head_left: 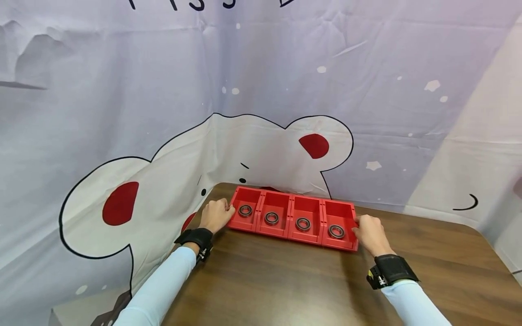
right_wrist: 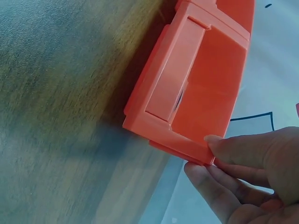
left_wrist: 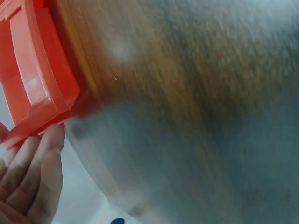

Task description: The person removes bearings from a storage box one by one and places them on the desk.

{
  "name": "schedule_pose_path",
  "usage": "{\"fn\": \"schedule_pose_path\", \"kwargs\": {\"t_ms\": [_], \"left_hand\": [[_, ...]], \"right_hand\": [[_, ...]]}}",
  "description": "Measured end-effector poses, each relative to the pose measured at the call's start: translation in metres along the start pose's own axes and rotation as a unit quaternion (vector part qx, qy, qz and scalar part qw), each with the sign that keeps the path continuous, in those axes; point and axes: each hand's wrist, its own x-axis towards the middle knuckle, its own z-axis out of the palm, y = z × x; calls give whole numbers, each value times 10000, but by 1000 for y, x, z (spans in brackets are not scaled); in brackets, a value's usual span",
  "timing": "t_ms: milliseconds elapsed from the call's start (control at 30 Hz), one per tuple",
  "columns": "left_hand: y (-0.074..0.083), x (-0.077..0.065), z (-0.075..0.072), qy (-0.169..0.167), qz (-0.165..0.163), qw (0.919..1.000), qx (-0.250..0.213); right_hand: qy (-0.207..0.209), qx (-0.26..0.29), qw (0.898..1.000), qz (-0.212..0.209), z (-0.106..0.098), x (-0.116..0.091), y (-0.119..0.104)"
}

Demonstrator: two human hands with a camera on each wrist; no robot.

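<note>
A row of joined red bins (head_left: 272, 230) stands at the back of the table, with one dark-rimmed ball bearing (head_left: 336, 237) lying flat in each compartment. My left hand (head_left: 216, 215) holds the row's left end; in the left wrist view its fingers (left_wrist: 49, 144) lie against the outside of the red end wall (left_wrist: 63, 79). At the opposite end, my right hand (head_left: 370, 233) pinches the end wall, thumb (right_wrist: 238, 150) over the rim and fingers outside, below it. In the right wrist view, a bearing is mostly hidden behind the bin's front lip (right_wrist: 173, 74).
The brown wooden table (head_left: 277, 280) stretches in front of the bins and to the right. Close behind them hangs a pale printed cloth (head_left: 261, 149), which also runs down along the table's left side. Both wrists wear black straps (head_left: 393, 268).
</note>
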Motion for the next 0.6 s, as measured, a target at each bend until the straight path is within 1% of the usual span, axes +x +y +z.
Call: {"fn": "schedule_pose_path", "kwargs": {"t_ms": [100,200,233,300,367,433,533,600], "left_hand": [[1,3,1,164,271,9989,359],[3,7,0,302,473,9973,463],[4,9,-1,323,508,9972,447],[7,11,-2,328,543,9972,402],[8,12,-3,258,540,9975,378],[9,10,-3,172,534,9978,364],[10,6,-1,103,559,9980,283],[11,4,0,154,621,9977,200]], "right_hand": [[221,-190,9991,-306,1,0,-6],[417,-333,9944,-914,4,4,-16],[384,-350,9924,-1112,5,6,-20],[145,-334,9896,-1391,9,12,-28],[-248,-325,9885,-1456,13,18,-33],[-607,-391,9876,-1394,17,23,-34],[-970,-543,9866,-1191,21,28,-31],[-1118,-605,9859,-1085,24,29,-27]]}}
